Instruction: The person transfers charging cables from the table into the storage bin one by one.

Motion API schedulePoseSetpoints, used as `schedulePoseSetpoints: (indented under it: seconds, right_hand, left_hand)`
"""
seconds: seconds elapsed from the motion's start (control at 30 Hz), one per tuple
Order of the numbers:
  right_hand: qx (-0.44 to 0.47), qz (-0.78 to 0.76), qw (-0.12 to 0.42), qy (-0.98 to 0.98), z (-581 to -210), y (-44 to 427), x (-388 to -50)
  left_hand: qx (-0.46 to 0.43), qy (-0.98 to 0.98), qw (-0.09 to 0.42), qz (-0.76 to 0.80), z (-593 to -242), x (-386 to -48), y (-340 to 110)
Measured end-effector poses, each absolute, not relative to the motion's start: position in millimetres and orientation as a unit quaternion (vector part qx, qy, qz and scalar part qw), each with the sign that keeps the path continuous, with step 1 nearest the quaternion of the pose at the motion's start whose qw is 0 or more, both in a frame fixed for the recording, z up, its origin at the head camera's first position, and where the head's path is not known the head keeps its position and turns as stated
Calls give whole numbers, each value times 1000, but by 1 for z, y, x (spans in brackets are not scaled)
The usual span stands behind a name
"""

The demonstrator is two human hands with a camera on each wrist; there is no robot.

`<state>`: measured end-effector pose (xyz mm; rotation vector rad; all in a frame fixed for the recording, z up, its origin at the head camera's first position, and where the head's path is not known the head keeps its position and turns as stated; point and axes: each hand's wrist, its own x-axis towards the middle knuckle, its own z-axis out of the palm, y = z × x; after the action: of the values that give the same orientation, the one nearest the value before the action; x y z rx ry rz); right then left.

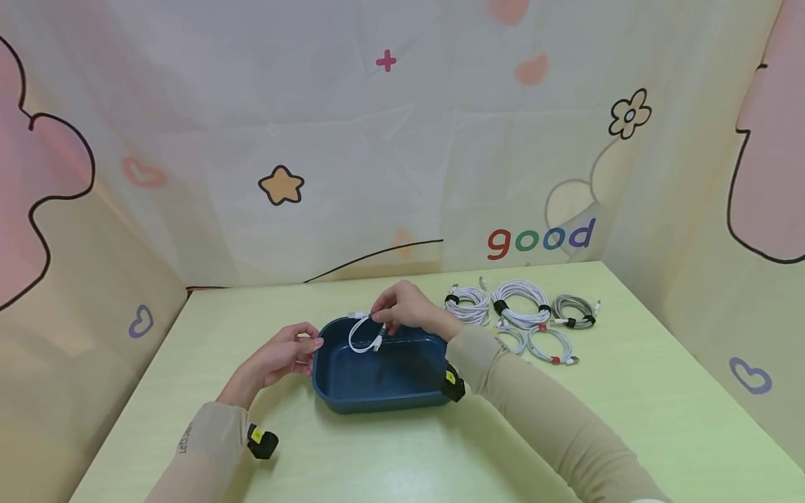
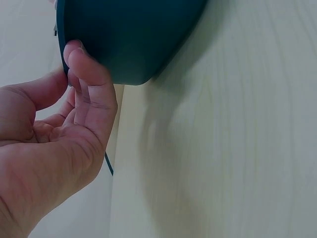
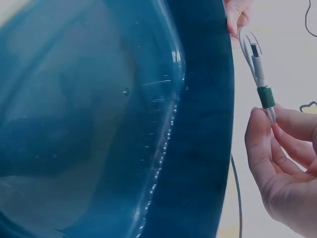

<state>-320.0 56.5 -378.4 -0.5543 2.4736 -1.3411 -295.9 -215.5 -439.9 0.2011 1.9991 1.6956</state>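
A dark blue plastic basin (image 1: 383,403) stands on the table, and I see into its bare inside in the head view. My left hand (image 1: 284,355) holds its left end, thumb at the rim and fingers against the outer wall (image 2: 119,59). Over the basin's back rim, my right hand (image 1: 410,307) pinches a small coiled white cable (image 3: 261,74) between thumb and fingers. A green tie (image 3: 266,97) wraps the coil close to the fingertips, and the cable's plugs stick out from the loop.
Several coiled cables lie on the table's back right: a large white coil (image 1: 523,285), a grey coil (image 1: 569,300), another white coil (image 1: 476,296) and smaller ones, one with red ties (image 1: 542,327). A printed cloth (image 1: 365,140) hangs behind the table.
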Motion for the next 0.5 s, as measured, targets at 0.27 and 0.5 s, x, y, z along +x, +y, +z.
schedulePoseSetpoints:
  seconds: [0.27,0.5]
  right_hand:
    - [-193,-461,138,855,-377,48,-325]
    - [-201,-454,137,857,-379,40,-326]
  left_hand:
    - [73,737,249,624,-444,-298,-216]
    - [68,740,248,622,-441,-297,-215]
